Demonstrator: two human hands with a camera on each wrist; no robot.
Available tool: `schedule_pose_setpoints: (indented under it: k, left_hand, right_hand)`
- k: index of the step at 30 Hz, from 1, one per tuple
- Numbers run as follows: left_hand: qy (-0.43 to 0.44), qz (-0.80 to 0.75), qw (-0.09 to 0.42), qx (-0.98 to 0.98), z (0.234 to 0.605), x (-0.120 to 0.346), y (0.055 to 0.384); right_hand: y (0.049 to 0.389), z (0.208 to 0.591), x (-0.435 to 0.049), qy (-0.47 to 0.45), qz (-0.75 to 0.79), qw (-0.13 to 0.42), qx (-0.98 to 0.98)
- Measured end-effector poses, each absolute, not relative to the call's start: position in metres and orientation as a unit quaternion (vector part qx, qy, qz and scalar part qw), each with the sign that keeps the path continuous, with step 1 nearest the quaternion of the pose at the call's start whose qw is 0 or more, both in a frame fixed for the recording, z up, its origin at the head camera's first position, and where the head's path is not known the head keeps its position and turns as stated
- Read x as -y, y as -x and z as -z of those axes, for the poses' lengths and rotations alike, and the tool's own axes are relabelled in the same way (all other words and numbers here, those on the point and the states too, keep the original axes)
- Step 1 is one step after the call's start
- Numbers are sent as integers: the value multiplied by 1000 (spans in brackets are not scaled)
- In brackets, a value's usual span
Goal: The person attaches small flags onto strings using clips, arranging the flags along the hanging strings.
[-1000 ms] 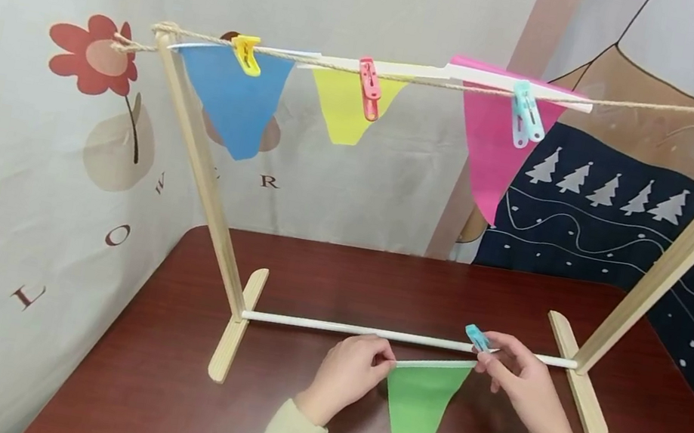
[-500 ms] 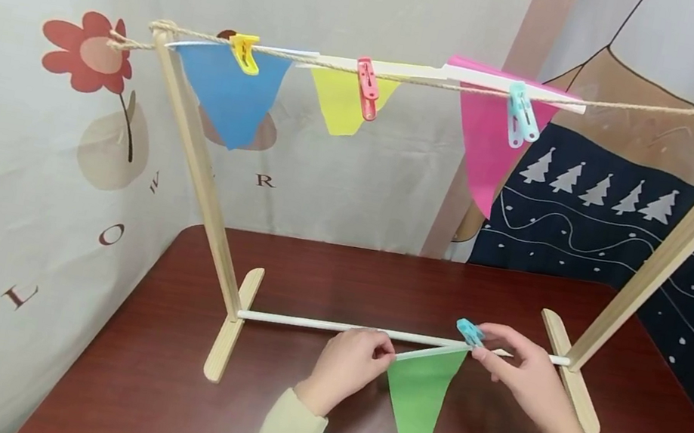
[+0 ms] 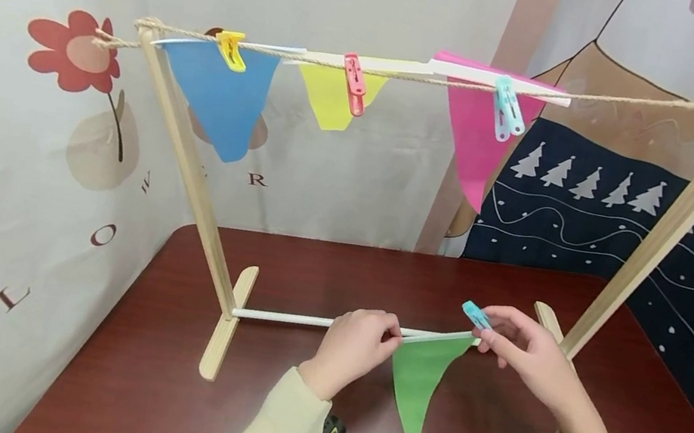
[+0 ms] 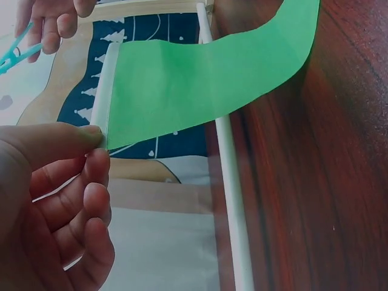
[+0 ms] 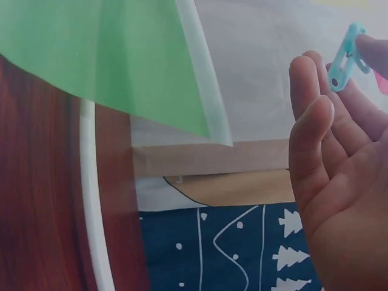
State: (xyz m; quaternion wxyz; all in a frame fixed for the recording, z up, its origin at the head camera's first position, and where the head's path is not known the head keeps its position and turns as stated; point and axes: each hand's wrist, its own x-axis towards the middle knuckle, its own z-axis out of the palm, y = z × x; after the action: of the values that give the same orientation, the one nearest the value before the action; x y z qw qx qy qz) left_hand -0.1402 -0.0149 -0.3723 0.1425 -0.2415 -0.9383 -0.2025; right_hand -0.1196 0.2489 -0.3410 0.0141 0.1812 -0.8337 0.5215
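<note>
In the head view my left hand (image 3: 352, 348) pinches the left end of a green triangular pennant (image 3: 425, 383) by its white top strip. In the left wrist view, thumb and forefinger grip that strip (image 4: 103, 91). The pennant hangs point down over the table, bending in the middle. My right hand (image 3: 527, 354) holds a light-blue clothespin (image 3: 477, 316) between thumb and fingers, close by the pennant's right corner. The right wrist view shows that corner (image 5: 218, 130) free, with a gap between it and the clothespin (image 5: 344, 63).
A wooden stand (image 3: 190, 167) carries a rope (image 3: 648, 104) across its top. Blue (image 3: 217, 103), yellow (image 3: 331, 103) and pink (image 3: 467, 137) pennants hang there, clipped by yellow, red and light-blue clothespins. A white crossbar (image 3: 282, 317) joins the stand's feet behind my hands.
Both hands have risen slightly with the green pennant, its tip moving up from the frame's bottom edge. The right hand still holds the clothespin, now a bit higher.
</note>
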Motion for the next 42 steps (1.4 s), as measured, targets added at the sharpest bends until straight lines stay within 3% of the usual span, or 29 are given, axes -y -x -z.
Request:
schedule_pose_setpoints:
  k: [7,14,22,33,42]
  left_hand:
    - [251,181,145,940,364,8,142]
    - [279,153,164,934,351,-3,145]
    - [291,151,184,927,340,-6,146]
    - [302,129,175,928,334,-12,144]
    - [319,87,228,916,317,-16,149]
  right_hand:
    - [123,330,-254,-185,-445,-13,876]
    - [128,317,-260,-227,-330,10,916]
    - [129,303,-256,-264,-293,6,919]
    - [129,293,-256,-296,-240,-12,925]
    - [127,271,-261,-302,-185,1,935]
